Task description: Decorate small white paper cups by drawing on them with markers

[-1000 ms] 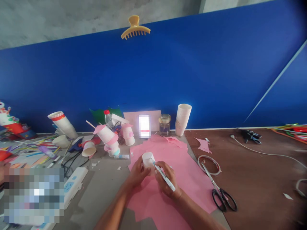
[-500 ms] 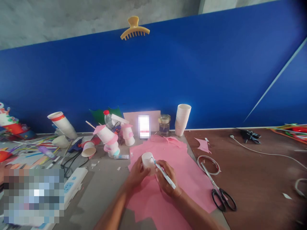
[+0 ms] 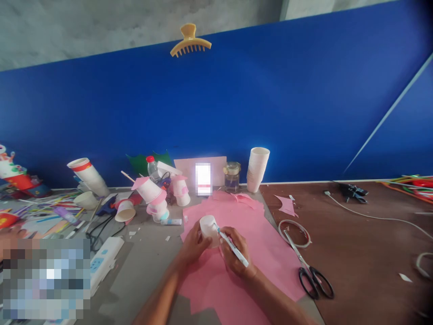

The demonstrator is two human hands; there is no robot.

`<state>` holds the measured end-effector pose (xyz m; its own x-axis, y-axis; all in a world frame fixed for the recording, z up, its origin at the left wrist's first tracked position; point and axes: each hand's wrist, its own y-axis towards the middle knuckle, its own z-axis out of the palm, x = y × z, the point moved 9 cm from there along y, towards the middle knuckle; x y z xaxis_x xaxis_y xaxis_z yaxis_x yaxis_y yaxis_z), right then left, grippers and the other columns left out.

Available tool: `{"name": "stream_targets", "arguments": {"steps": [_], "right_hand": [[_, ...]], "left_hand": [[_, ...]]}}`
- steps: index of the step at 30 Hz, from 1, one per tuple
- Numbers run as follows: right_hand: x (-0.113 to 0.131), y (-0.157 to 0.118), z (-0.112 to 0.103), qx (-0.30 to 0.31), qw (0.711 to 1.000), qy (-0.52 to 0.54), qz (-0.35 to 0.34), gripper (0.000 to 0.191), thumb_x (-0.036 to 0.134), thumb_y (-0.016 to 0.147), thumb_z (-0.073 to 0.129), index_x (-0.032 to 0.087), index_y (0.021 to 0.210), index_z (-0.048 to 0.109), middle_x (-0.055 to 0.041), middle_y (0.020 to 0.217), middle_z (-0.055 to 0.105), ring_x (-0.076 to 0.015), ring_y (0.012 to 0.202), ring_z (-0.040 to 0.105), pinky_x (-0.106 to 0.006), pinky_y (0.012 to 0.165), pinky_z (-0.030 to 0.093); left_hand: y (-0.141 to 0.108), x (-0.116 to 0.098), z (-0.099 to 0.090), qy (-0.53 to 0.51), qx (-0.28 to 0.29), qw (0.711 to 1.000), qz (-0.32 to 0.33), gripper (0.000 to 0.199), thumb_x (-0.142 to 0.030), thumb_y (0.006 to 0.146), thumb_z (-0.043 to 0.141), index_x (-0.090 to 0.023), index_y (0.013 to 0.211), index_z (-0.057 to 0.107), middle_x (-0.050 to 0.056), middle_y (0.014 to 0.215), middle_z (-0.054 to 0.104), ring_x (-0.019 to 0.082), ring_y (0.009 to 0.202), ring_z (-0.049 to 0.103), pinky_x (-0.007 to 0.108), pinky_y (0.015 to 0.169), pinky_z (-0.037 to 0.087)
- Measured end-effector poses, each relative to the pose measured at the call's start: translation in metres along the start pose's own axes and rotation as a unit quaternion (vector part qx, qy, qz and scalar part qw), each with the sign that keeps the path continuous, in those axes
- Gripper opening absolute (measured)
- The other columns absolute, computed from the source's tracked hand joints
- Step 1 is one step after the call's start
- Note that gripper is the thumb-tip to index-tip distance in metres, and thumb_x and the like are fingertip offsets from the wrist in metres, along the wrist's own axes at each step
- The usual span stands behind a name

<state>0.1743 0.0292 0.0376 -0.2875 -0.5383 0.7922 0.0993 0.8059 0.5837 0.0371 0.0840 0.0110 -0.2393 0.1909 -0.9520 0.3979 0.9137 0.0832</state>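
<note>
A white paper cup (image 3: 207,224) is upside down above the pink paper (image 3: 267,257), with my left hand (image 3: 195,243) wrapped round its left side. In my right hand (image 3: 235,253) is a white marker (image 3: 238,253) with a light blue tip end. Its tip touches or nearly touches the cup's right side near the base; I cannot tell whether it leaves a mark. The fingers hide the lower part of the cup. Black-handled scissors (image 3: 313,275) lie to the right of the pink paper, their blades across a roll of tape (image 3: 294,233).
Pink-and-white cup figures (image 3: 156,198) and a glue stick (image 3: 171,222) stand and lie left. Behind are a lit screen (image 3: 203,178), a glass jar (image 3: 232,176) and a cup stack (image 3: 257,169). A power strip (image 3: 107,255) lies front left. Part of another person's hand (image 3: 13,241) shows far left.
The marker and my right hand have shifted very slightly at the cup. My left hand keeps its hold. Another person's hand has come into view at the far left.
</note>
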Motion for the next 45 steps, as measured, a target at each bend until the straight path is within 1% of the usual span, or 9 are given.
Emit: {"name": "stream_targets", "arguments": {"steps": [3,6,11,19,26,29,35,39,45], "right_hand": [[0.001,0.0,0.0,-0.002,1.0,0.006,0.005,0.014,0.025,0.088,0.049,0.02,0.098,0.057,-0.0031,0.079,0.064,-0.0138,0.063,0.059,-0.024,0.057,0.048],[0.008,0.0,-0.002,-0.003,1.0,0.017,-0.008,0.014,0.025,0.088,0.048,0.02,0.098,0.056,-0.003,0.078,0.063,-0.0134,0.062,0.057,-0.024,0.056,0.048],[0.019,0.001,-0.001,0.011,0.999,0.02,-0.022,0.011,0.026,0.088,0.049,0.02,0.095,0.055,-0.0005,0.069,0.06,-0.0119,0.054,0.054,-0.024,0.051,0.045],[0.021,0.001,0.001,0.028,0.999,0.004,-0.03,0.012,0.025,0.088,0.048,0.02,0.096,0.054,-0.0017,0.072,0.06,-0.0137,0.06,0.058,-0.023,0.05,0.045],[0.017,0.0,0.0,0.017,1.0,0.004,-0.026,0.012,0.025,0.087,0.049,0.02,0.096,0.054,-0.002,0.075,0.061,-0.0138,0.061,0.058,-0.024,0.052,0.045],[0.015,0.0,0.001,0.012,1.0,-0.004,-0.024,0.012,0.024,0.087,0.049,0.02,0.097,0.055,-0.0018,0.075,0.062,-0.0139,0.062,0.059,-0.023,0.053,0.046],[0.006,-0.001,-0.001,-0.008,1.0,0.002,0.001,0.01,0.023,0.086,0.049,0.02,0.093,0.056,-0.0004,0.071,0.061,-0.0119,0.055,0.054,-0.022,0.053,0.045],[0.002,-0.002,-0.003,-0.015,1.0,0.009,0.007,0.011,0.022,0.086,0.049,0.02,0.094,0.056,-0.0008,0.074,0.062,-0.0123,0.059,0.056,-0.022,0.057,0.046],[-0.004,-0.003,0.0,-0.003,1.0,0.025,0.016,0.013,0.022,0.087,0.049,0.02,0.097,0.056,-0.0013,0.077,0.063,-0.0129,0.063,0.057,-0.023,0.06,0.047]], "left_hand": [[0.0,0.002,-0.001,-0.003,0.0,1.0,0.004,0.048,-0.039,0.078,0.059,-0.015,0.118,0.047,0.006,0.097,0.061,0.019,0.087,0.057,0.03,0.077,0.046],[0.001,0.005,0.0,-0.007,0.005,1.0,-0.003,0.051,-0.04,0.078,0.06,-0.015,0.12,0.046,0.007,0.1,0.062,0.02,0.088,0.058,0.029,0.076,0.047],[0.001,0.003,-0.001,0.007,0.005,1.0,-0.005,0.05,-0.041,0.079,0.06,-0.015,0.12,0.047,0.005,0.095,0.062,0.019,0.085,0.058,0.029,0.076,0.047],[0.0,-0.003,-0.001,0.002,-0.001,1.0,-0.006,0.047,-0.038,0.078,0.06,-0.016,0.118,0.048,0.005,0.095,0.063,0.02,0.087,0.059,0.03,0.077,0.048],[0.001,0.002,-0.001,0.01,0.006,1.0,-0.004,0.054,-0.044,0.078,0.06,-0.016,0.122,0.046,0.006,0.098,0.062,0.02,0.089,0.058,0.031,0.08,0.047],[0.001,0.001,-0.001,0.012,0.006,1.0,0.003,0.053,-0.045,0.078,0.059,-0.016,0.12,0.046,0.006,0.098,0.061,0.02,0.089,0.058,0.031,0.08,0.047],[0.0,0.002,0.0,-0.009,0.005,1.0,-0.004,0.051,-0.04,0.079,0.06,-0.016,0.121,0.046,0.006,0.098,0.061,0.02,0.088,0.058,0.031,0.079,0.047],[0.0,0.004,0.0,-0.009,0.001,1.0,-0.011,0.048,-0.04,0.078,0.06,-0.016,0.118,0.048,0.005,0.095,0.06,0.02,0.087,0.057,0.03,0.077,0.046],[0.0,-0.001,0.0,-0.016,0.002,1.0,-0.006,0.046,-0.039,0.077,0.06,-0.015,0.116,0.049,0.005,0.094,0.06,0.02,0.086,0.058,0.029,0.076,0.046]]}}
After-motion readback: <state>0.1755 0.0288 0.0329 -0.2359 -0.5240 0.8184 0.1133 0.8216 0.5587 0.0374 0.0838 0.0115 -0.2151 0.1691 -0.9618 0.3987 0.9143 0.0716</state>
